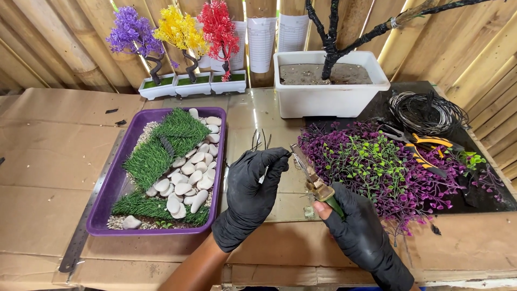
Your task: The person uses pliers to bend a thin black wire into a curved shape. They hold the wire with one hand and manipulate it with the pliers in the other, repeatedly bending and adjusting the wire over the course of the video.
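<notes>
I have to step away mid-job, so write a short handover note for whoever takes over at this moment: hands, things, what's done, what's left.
Left hand, black glove: fingertips pinch thin dark wire pieces above the table.
Right hand, black glove: grips the pliers, tip pointing at the left fingertips.
Purple tray, left: laid with fake grass, white pebbles and gravel.
Purple and green plastic foliage is heaped to the right, beside a wire coil and orange-handled cutters.
White planter behind holds a bare black wrapped trunk.
Done: tray looks dressed.
Left: trunk carries no foliage yet.
</notes>
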